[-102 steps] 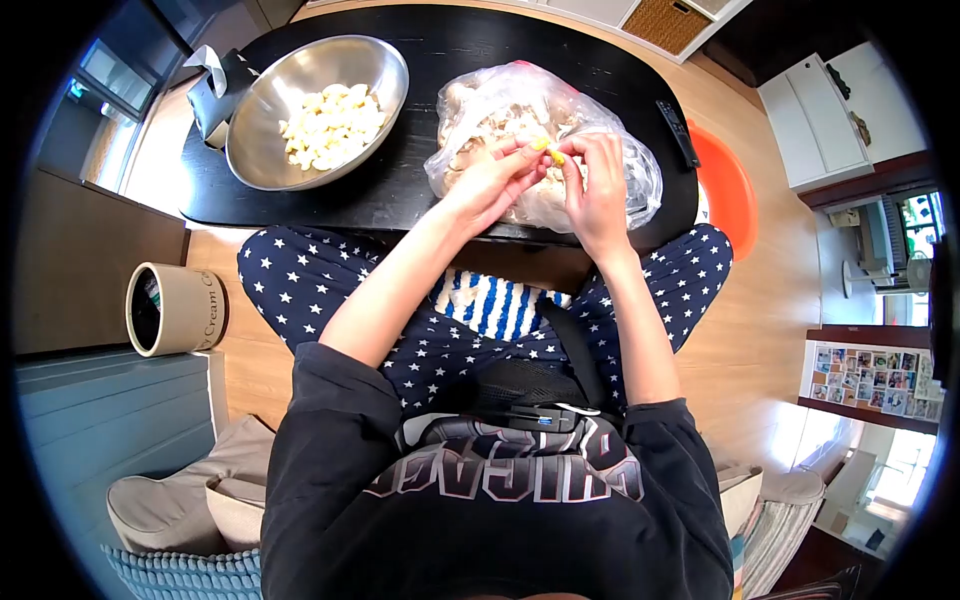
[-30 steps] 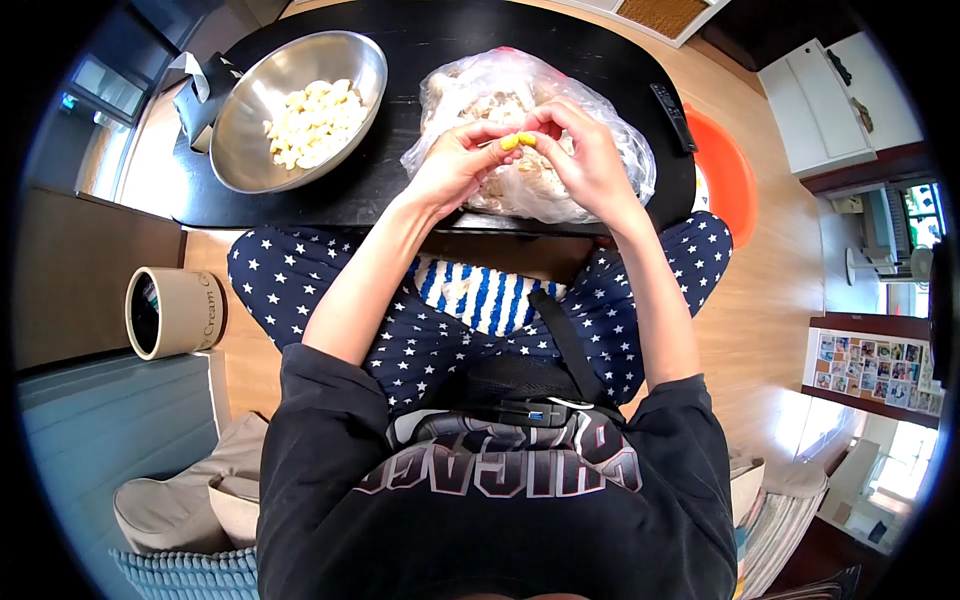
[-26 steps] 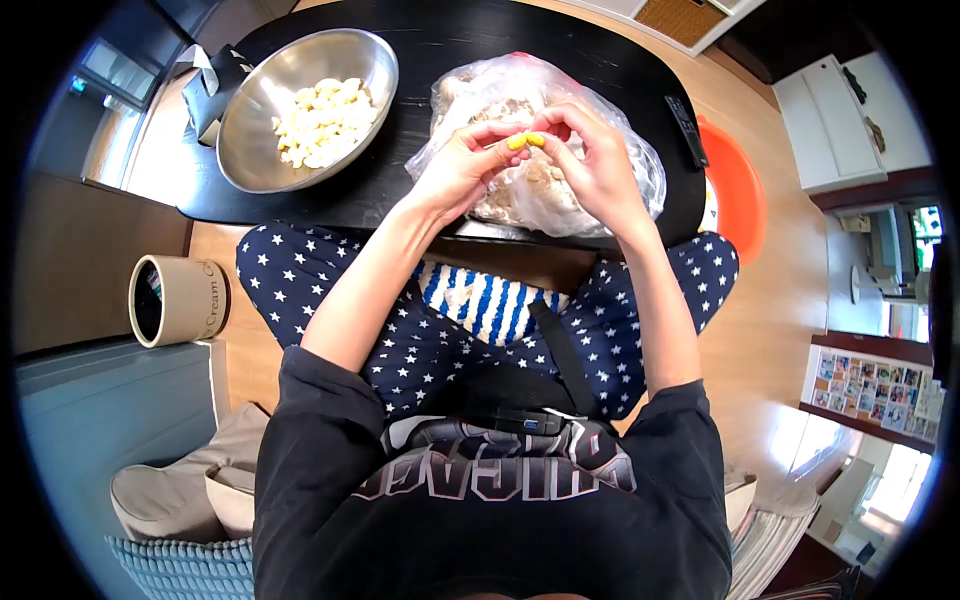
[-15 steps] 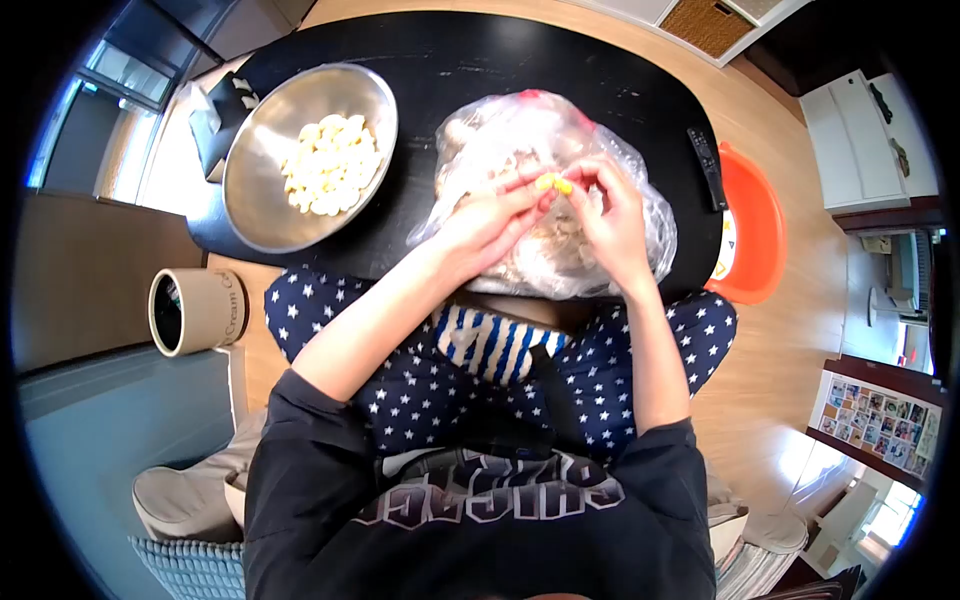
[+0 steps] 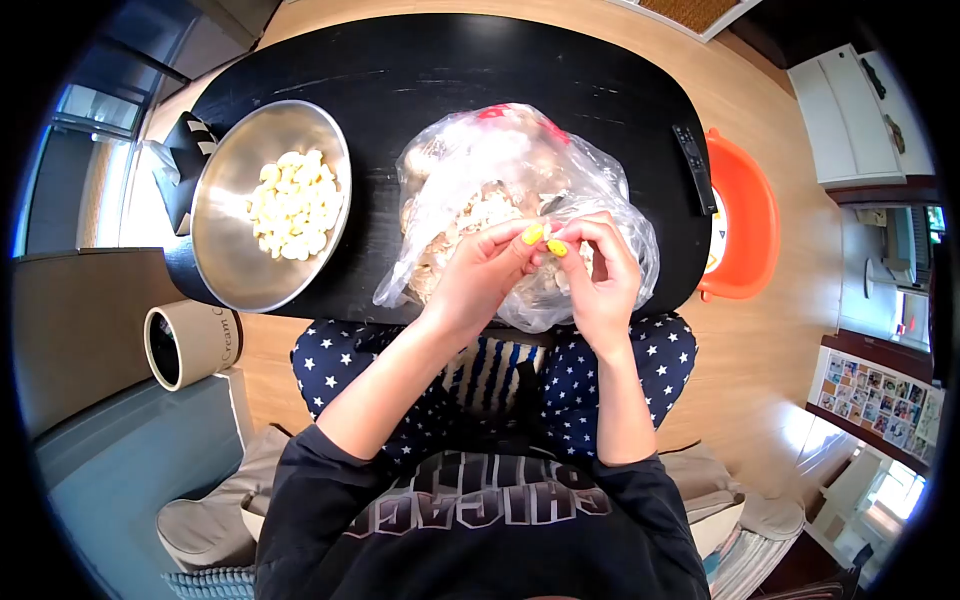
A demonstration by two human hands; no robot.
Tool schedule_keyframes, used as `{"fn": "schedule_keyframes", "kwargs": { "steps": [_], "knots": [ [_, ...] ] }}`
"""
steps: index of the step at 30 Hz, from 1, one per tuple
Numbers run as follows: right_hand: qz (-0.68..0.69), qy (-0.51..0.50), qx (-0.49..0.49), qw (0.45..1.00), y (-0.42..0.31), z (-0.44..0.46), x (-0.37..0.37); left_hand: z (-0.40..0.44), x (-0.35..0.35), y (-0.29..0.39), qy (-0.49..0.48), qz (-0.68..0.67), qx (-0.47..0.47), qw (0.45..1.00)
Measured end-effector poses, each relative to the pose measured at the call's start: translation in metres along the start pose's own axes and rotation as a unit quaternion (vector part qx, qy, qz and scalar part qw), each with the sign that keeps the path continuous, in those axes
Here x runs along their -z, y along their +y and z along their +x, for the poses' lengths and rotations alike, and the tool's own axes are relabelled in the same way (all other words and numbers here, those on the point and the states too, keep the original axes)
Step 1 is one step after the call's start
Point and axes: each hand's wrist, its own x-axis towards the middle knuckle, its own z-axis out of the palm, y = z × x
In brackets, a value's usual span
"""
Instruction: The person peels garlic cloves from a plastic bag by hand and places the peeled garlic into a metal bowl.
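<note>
My left hand [image 5: 482, 273] and my right hand [image 5: 601, 270] meet over the near part of a clear plastic bag [image 5: 480, 155]. The thumbs, with yellow nails, and the fingertips of both hands are pinched close together on something small and pale, too hidden to name. Brownish and whitish pieces show inside the bag. To the left, a metal bowl [image 5: 222, 235] holds many pale, peeled-looking pieces [image 5: 295, 205].
The bag and bowl stand on a black table [image 5: 400, 60]. A remote [image 5: 694, 168] lies at its right edge, beside an orange tub [image 5: 750, 220]. A tissue box [image 5: 184, 165] is behind the bowl's left side. A cream bin [image 5: 200, 340] stands lower left.
The view has shifted, so the table and bowl appear lower in the picture. Both hands stay pinched together over the bag, with their fingertips slightly changed in position.
</note>
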Motion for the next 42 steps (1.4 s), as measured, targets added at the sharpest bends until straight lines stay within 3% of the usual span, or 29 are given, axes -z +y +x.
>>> {"fn": "schedule_keyframes", "kwargs": {
  "steps": [1,5,10,14,16,18,21,25,28,35,37,42],
  "knots": [
    [-0.005,0.007,0.0,1.0,-0.002,-0.002,-0.001,0.001,0.002,-0.004,-0.042,-0.023,-0.01,0.999],
    [0.026,0.04,0.018,0.999,0.0,-0.003,-0.008,0.003,-0.017,-0.005,-0.001,-0.076,-0.016,0.997],
    [0.024,0.017,0.026,0.999,-0.01,0.002,-0.008,0.013,0.013,0.0,-0.063,-0.14,-0.063,0.986],
    [-0.083,-0.056,-0.008,0.995,-0.031,0.037,-0.003,0.014,0.011,0.004,-0.026,-0.162,-0.061,0.984],
    [-0.182,-0.18,-0.104,0.961,-0.032,0.056,0.003,0.018,0.014,-0.006,-0.015,-0.191,-0.053,0.98],
    [-0.211,-0.21,-0.077,0.952,-0.027,0.064,0.005,0.019,0.015,-0.015,0.024,-0.178,-0.06,0.982],
    [-0.188,-0.147,-0.093,0.967,-0.015,0.06,0.001,0.013,0.011,-0.014,0.036,-0.175,-0.063,0.982],
    [-0.19,-0.213,-0.086,0.955,0.004,0.041,0.008,0.009,0.012,-0.012,0.021,-0.172,-0.059,0.983],
    [-0.207,-0.198,-0.079,0.955,0.0,0.04,0.008,0.01,0.02,-0.016,-0.003,-0.181,-0.068,0.981],
    [-0.203,-0.17,-0.096,0.959,-0.003,0.042,0.007,0.007,0.011,-0.012,0.038,-0.121,-0.09,0.988],
    [-0.172,-0.117,-0.051,0.977,-0.003,0.043,0.006,0.007,0.011,-0.009,0.076,-0.07,-0.085,0.991],
    [-0.136,-0.114,-0.04,0.983,-0.004,0.042,-0.002,0.009,0.017,-0.007,0.082,-0.053,-0.098,0.99]
  ]
}}
